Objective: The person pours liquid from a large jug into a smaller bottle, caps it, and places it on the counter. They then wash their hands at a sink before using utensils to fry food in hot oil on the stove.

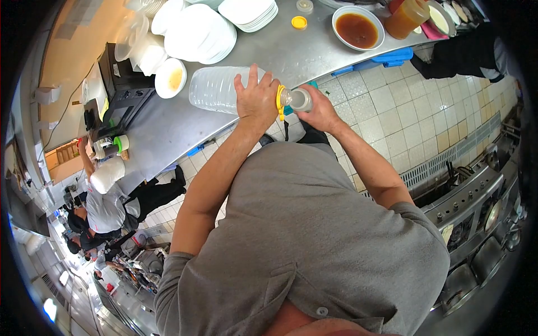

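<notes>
A large clear plastic jug (pixel 216 89) is tipped on its side over the counter edge, its neck pointing right. My left hand (pixel 258 98) is wrapped over the jug near its shoulder, beside the yellow collar (pixel 281 102). At the jug's mouth is a small clear container (pixel 301 100), perhaps a cup or bottle, and my right hand (pixel 320 110) grips it. Whether liquid passes between the two cannot be made out. A yellow cap (pixel 299 22) lies on the steel counter beyond my hands, close to a small clear lid or cup (pixel 304 6).
On the counter (pixel 263 47) stand stacked white containers (pixel 207 36), a white bowl (pixel 170 78), a bowl of brown liquid (pixel 358 29) and an amber sauce bottle (pixel 407 19). A co-worker (pixel 106 204) is at the left; another person's dark-clothed legs (pixel 459 53) show upper right. Burners (pixel 465 207) stand right.
</notes>
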Tool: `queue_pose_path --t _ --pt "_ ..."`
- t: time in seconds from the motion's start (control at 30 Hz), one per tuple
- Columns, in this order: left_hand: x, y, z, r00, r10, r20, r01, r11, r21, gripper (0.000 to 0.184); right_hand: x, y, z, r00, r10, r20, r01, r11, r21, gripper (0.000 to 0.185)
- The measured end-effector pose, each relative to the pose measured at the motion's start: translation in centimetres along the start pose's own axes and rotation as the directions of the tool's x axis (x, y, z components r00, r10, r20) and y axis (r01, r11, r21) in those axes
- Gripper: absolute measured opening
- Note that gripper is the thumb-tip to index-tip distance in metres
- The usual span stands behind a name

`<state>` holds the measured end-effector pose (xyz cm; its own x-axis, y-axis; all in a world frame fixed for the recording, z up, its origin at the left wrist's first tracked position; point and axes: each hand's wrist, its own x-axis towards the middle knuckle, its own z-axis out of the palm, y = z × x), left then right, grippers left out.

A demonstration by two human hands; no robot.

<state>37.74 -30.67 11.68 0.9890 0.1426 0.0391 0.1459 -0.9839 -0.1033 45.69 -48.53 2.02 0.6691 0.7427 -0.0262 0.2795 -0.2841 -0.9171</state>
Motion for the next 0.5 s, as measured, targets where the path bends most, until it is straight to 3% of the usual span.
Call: queue_pose_path --t 0.5 --pt "-0.11 0.07 -0.36 1.0 -0.009 0.025 0.01 1.0 -0.025 0.029 0.09 0.14 0.09 1.0 0.018 0.022 -0.019 0.999 0.046 0.06"
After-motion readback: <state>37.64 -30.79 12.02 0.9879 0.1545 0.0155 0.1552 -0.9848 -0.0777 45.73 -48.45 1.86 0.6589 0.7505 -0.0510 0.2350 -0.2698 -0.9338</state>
